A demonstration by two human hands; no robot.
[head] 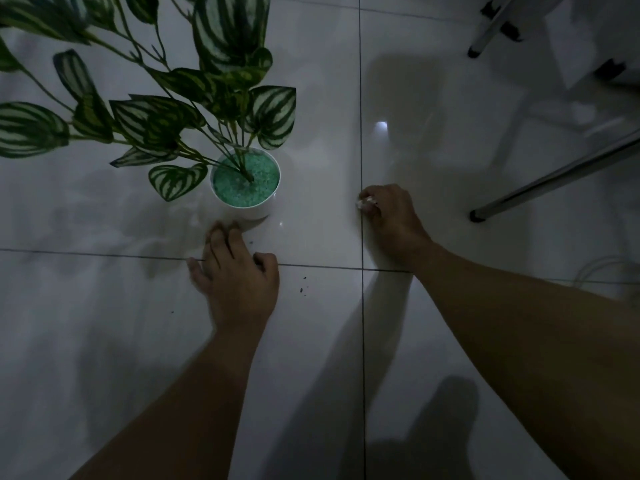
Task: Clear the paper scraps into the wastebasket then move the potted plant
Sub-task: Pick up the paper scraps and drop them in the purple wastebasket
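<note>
The plant (pixel 273 112) stands in a white pot (pixel 242 211) on the tiled floor (pixel 104 341), at 11 o'clock from the frame's middle. The left hand (pixel 239 275) lies at 6 o'clock of the pot, its fingers loose and spread, holding nothing. Its fingertips are just beside the pot's base; whether they touch it cannot be told. The right hand (pixel 388 216), at 3 o'clock of the pot, is curled round white scraps (pixel 365 202). Dark specks (pixel 304 289) lie at 3 o'clock of the left hand. Metal legs (pixel 554 178) slant at 2 o'clock.
</note>
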